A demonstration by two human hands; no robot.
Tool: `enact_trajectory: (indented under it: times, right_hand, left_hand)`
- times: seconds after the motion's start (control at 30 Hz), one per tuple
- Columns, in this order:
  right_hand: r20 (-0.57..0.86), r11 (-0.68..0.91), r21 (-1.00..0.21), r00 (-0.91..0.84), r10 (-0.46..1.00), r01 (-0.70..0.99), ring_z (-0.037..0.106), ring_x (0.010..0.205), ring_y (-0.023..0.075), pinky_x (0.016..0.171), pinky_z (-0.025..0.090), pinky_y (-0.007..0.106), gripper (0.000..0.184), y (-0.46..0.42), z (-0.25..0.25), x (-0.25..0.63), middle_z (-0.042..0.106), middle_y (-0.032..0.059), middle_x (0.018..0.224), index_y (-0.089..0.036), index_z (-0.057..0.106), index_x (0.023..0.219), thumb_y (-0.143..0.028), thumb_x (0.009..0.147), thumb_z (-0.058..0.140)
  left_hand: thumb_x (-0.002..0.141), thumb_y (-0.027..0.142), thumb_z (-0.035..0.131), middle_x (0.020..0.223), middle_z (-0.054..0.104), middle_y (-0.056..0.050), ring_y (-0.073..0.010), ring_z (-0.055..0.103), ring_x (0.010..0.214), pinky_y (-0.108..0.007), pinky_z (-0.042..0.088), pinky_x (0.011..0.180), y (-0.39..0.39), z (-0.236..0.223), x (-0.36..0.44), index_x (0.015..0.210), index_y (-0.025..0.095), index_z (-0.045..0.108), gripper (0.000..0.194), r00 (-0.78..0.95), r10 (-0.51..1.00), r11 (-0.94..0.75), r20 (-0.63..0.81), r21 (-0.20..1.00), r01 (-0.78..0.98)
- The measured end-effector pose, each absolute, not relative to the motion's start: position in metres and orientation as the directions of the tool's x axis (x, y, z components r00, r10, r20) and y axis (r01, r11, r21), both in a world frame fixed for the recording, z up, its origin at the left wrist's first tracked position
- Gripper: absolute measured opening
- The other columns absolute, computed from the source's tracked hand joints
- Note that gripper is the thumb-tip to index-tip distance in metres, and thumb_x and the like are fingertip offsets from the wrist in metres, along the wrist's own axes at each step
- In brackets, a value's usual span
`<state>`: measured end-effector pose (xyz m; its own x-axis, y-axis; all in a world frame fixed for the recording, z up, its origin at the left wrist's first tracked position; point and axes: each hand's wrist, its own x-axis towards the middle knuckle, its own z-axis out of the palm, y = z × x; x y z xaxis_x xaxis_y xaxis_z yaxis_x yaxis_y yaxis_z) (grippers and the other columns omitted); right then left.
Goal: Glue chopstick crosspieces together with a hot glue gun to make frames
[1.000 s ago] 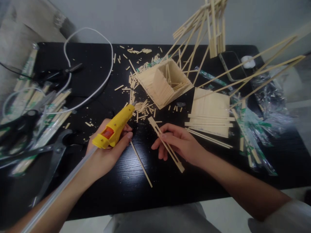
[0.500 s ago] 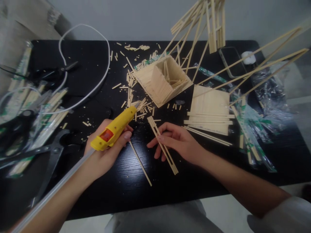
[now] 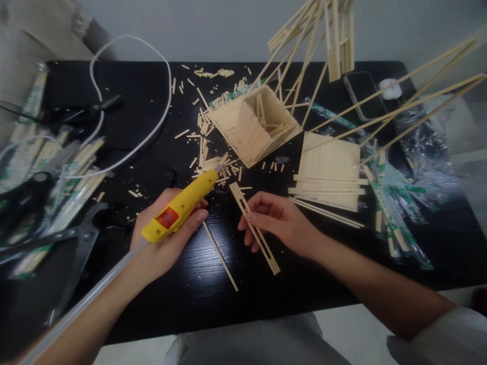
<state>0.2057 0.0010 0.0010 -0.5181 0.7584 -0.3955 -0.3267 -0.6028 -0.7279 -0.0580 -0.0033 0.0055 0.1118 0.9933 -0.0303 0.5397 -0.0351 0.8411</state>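
Here, scraps (image 3: pixel 213 163) lie beyond left grip (image 3: pixel 167 253) clamping glue gun (image 3: pixel 188 198), right grip (image 3: pixel 276 219) clamping sticks (image 3: pixel 256 235).

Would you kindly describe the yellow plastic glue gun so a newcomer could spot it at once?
Over the black wood-grain table, find the left hand. It holds the yellow plastic glue gun, a translucent rod extending from its rear. Its yellow body sets it apart from the large dark metal pliers further left.
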Motion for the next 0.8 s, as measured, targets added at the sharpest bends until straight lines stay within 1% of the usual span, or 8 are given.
enact_trajectory:
  times: [0.1,0.23,0.33,0.47,0.57,0.67,0.8]
  right_hand:
    - [-0.397,-0.604,-0.727,-0.518,0.757,-0.325,0.076,0.067,0.0141,0.059,0.066,0.025,0.029,0.001,0.001,0.206,0.080,0.0028,0.088,-0.018,0.063,0.094,-0.034,0.093,0.086]
    - [-0.395,-0.605,-0.724,-0.520,0.757,-0.331,0.076,0.068,0.0143,0.059,0.066,0.026,0.028,0.000,0.000,0.207,0.080,0.0031,0.087,-0.018,0.063,0.094,-0.034,0.093,0.086]
    - [-0.398,-0.607,-0.723,-0.520,0.756,-0.330,0.076,0.067,0.0139,0.059,0.066,0.025,0.028,0.001,0.001,0.207,0.080,0.0031,0.087,-0.018,0.063,0.093,-0.035,0.093,0.086]
    - [-0.397,-0.607,-0.721,-0.518,0.758,-0.335,0.076,0.067,0.0133,0.059,0.067,0.024,0.029,0.001,0.002,0.206,0.080,0.0025,0.085,-0.017,0.064,0.093,-0.035,0.093,0.087]
    - [-0.397,-0.605,-0.720,-0.514,0.760,-0.339,0.076,0.067,0.0132,0.059,0.067,0.024,0.028,0.001,0.002,0.206,0.080,0.0023,0.085,-0.018,0.064,0.093,-0.034,0.092,0.087]
    - [-0.400,-0.612,-0.713,-0.518,0.756,-0.342,0.076,0.066,0.0131,0.059,0.066,0.024,0.029,0.001,0.003,0.206,0.079,0.0022,0.084,-0.018,0.064,0.092,-0.036,0.092,0.088]
    - [-0.404,-0.617,-0.706,-0.518,0.754,-0.348,0.076,0.066,0.0134,0.059,0.067,0.024,0.029,0.001,0.002,0.206,0.080,0.0024,0.084,-0.018,0.064,0.093,-0.035,0.092,0.087]
  left_hand:
    - [0.098,0.045,0.074,0.103,0.076,0.002,-0.0161,0.073,0.079,-0.033,0.061,0.076,-0.003,0.007,-0.058,0.110,0.030,0.071,0.019,0.167,0.986,-0.110,0.024,0.840,0.532]
    - [0.097,0.043,0.076,0.103,0.076,0.003,-0.0176,0.074,0.090,-0.032,0.061,0.081,0.001,0.011,-0.058,0.101,0.030,0.073,0.014,0.228,0.959,-0.274,0.168,0.755,0.596]
    - [0.095,0.040,0.078,0.102,0.075,0.002,-0.0179,0.074,0.090,-0.031,0.060,0.079,0.002,0.011,-0.057,0.096,0.028,0.073,0.013,0.272,0.935,-0.350,0.228,0.726,0.593]
    - [0.096,0.038,0.077,0.101,0.075,0.003,-0.0175,0.073,0.089,-0.032,0.060,0.078,0.002,0.014,-0.055,0.098,0.029,0.072,0.011,0.266,0.936,-0.347,0.231,0.738,0.579]
    - [0.096,0.041,0.077,0.098,0.075,0.003,-0.0186,0.073,0.086,-0.034,0.060,0.077,0.001,0.016,-0.054,0.099,0.030,0.072,0.012,0.227,0.958,-0.280,0.178,0.762,0.584]
    - [0.093,0.044,0.079,0.097,0.075,0.003,-0.0185,0.072,0.083,-0.033,0.059,0.072,-0.001,0.016,-0.056,0.099,0.030,0.073,0.017,0.180,0.977,-0.204,0.118,0.771,0.603]
    - [0.091,0.047,0.079,0.099,0.075,0.002,-0.0184,0.071,0.083,-0.033,0.057,0.070,-0.002,0.012,-0.058,0.098,0.028,0.073,0.021,0.152,0.985,-0.155,0.079,0.786,0.599]
